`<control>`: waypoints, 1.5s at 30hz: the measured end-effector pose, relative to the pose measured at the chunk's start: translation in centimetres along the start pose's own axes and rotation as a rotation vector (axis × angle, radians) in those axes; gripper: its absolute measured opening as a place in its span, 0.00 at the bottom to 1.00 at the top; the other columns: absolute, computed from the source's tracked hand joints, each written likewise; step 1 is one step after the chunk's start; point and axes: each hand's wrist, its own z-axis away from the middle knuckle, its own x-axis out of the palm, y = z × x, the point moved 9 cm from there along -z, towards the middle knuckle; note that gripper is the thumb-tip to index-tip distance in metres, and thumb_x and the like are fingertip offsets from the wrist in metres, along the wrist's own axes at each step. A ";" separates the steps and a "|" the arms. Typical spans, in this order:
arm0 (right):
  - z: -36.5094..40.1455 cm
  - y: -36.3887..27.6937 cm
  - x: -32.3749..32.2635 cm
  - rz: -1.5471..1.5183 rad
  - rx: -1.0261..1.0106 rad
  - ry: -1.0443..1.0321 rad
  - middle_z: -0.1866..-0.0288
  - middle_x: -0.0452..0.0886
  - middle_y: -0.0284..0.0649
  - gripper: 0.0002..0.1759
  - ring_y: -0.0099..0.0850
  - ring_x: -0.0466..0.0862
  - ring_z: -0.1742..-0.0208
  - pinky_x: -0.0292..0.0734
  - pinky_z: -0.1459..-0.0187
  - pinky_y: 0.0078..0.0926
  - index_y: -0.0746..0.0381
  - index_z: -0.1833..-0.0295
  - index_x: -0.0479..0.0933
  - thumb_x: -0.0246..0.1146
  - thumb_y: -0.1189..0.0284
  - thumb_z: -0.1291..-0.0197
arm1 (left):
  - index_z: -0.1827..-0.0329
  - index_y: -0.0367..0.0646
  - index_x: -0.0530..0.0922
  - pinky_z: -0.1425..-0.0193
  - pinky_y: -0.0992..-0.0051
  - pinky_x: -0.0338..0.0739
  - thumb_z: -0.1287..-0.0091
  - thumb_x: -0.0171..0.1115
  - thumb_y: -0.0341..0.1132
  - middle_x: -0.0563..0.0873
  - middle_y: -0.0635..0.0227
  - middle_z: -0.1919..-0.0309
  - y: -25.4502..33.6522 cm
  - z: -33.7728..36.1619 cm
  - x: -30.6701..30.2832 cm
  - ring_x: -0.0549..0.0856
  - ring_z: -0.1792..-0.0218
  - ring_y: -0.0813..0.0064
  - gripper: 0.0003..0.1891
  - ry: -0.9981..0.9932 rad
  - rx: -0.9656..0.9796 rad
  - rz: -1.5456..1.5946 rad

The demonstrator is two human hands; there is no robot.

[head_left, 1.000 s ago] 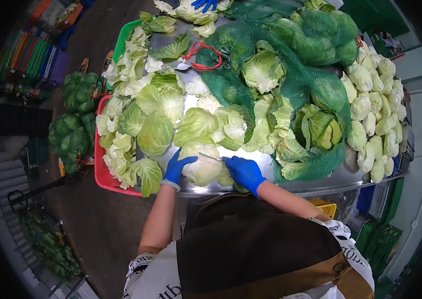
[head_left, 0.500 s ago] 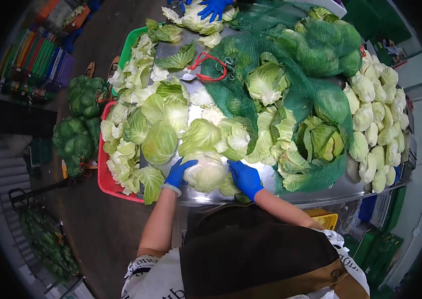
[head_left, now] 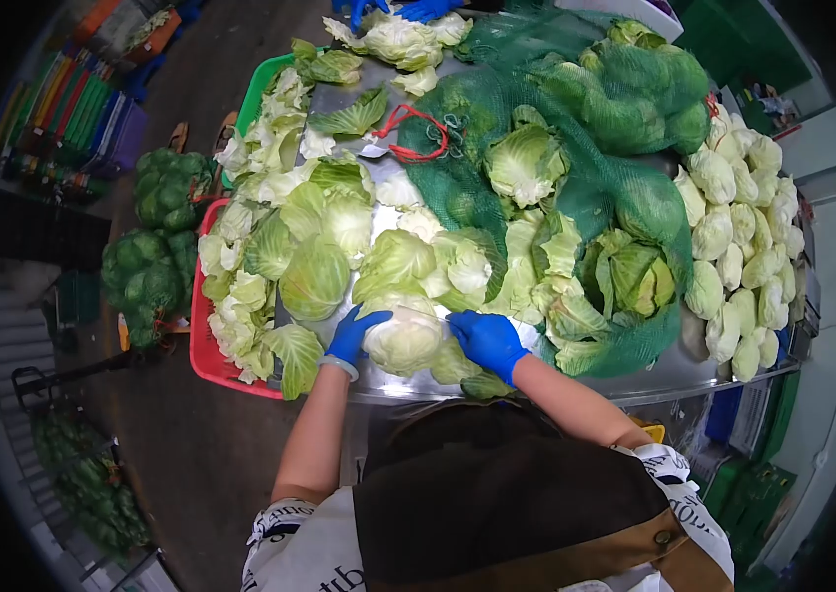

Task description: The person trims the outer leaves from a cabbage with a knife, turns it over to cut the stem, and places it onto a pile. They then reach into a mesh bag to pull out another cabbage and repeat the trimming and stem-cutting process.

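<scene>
A pale, trimmed cabbage [head_left: 404, 340] sits at the front of the metal table between my blue-gloved hands. My left hand [head_left: 354, 335] touches its left side, with the fingers reaching over the upper edge. On the other side is my right hand [head_left: 487, 342], its fingers bent together near the cabbage's upper right; what lies under them is hidden. Loose green leaves [head_left: 395, 264] lie just behind the cabbage. A green mesh bag [head_left: 660, 202] with cabbages in it spreads over the right half, and an opened cabbage [head_left: 529, 165] rests on the mesh.
Left stand a red crate [head_left: 204, 340] and a green crate [head_left: 258, 89], both heaped with leaves. Whitish trimmed cabbages [head_left: 734, 237] are piled at the right. A co-worker's gloved hands [head_left: 428, 10] show at the far edge. Filled mesh bags [head_left: 147, 271] stand on the floor.
My right hand has moved slightly up and left, closer to the top of the cabbage, and its fingers are more bent. The co-worker's hands have drawn back from the far leaves.
</scene>
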 end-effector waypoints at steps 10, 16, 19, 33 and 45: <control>1.3 -0.1 0.1 0.110 -0.008 -0.033 0.66 0.80 0.46 0.08 0.45 0.83 0.68 0.76 0.70 0.44 0.57 0.56 0.74 0.53 0.70 0.38 | 0.40 0.38 0.74 0.49 0.71 0.80 0.45 0.73 0.29 0.83 0.62 0.50 0.8 0.9 0.7 0.84 0.52 0.70 0.29 0.020 0.046 -0.112; -0.8 1.7 -0.2 0.022 0.139 0.087 0.65 0.81 0.48 0.08 0.47 0.83 0.66 0.77 0.66 0.46 0.57 0.54 0.74 0.52 0.69 0.35 | 0.40 0.37 0.74 0.47 0.70 0.79 0.45 0.72 0.29 0.83 0.62 0.50 1.9 2.0 1.9 0.84 0.52 0.69 0.28 0.014 0.063 -0.160; -0.9 3.0 0.5 -0.097 0.206 0.130 0.62 0.82 0.49 0.11 0.50 0.82 0.63 0.76 0.63 0.48 0.57 0.54 0.75 0.50 0.66 0.33 | 0.36 0.36 0.71 0.44 0.70 0.78 0.46 0.73 0.28 0.82 0.62 0.46 1.2 1.9 1.6 0.82 0.48 0.69 0.33 -0.013 0.036 -0.121; 0.7 -0.2 -9.2 -0.771 0.220 0.316 0.54 0.83 0.42 0.26 0.34 0.82 0.53 0.76 0.48 0.32 0.65 0.45 0.77 0.71 0.61 0.45 | 0.26 0.38 0.57 0.29 0.66 0.65 0.58 0.75 0.26 0.70 0.59 0.34 8.3 9.4 7.6 0.69 0.33 0.64 0.52 -0.174 0.549 -0.018; -0.1 5.2 -7.3 -0.642 0.327 0.381 0.70 0.80 0.46 0.17 0.40 0.80 0.70 0.75 0.65 0.35 0.64 0.57 0.77 0.68 0.64 0.48 | 0.25 0.39 0.56 0.30 0.61 0.67 0.56 0.70 0.32 0.68 0.57 0.32 5.6 9.9 7.7 0.69 0.32 0.56 0.50 -0.239 0.376 0.289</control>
